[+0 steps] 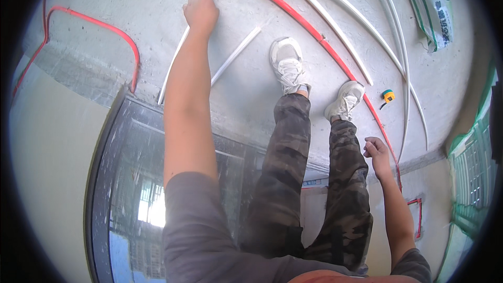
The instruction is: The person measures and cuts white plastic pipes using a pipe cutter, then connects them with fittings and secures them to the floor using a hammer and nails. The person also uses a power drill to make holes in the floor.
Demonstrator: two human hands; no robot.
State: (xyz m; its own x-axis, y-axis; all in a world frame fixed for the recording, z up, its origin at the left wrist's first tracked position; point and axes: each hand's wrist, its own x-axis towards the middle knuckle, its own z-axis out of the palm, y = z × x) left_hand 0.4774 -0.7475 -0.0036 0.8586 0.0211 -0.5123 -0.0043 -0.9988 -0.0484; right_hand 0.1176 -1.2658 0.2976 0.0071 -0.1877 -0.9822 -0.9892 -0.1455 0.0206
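Observation:
My left hand (pixel 201 11) reaches far forward, its fingers closed round a thin white pipe (pixel 182 46) that slants over the grey concrete floor. The pipe's far end meets a long red pipe (pixel 283 4); my forearm hides part of its near stretch. To the right of that arm lies a shorter white pipe piece (pixel 237 54). My right hand (pixel 378 155) hangs beside my right leg with loosely curled fingers, a gap between them and nothing visible in the grip. Nearest to it are the red pipe's lower run and my right shoe (pixel 346 99).
A yellow and black tape measure (pixel 387 96) lies right of my right shoe. Several long white pipes (pixel 319 8) cross the floor at the right, near a white and green bag (pixel 429 8). A bent red pipe (pixel 112 27) and a dark-framed glass panel (pixel 126 167) are at the left.

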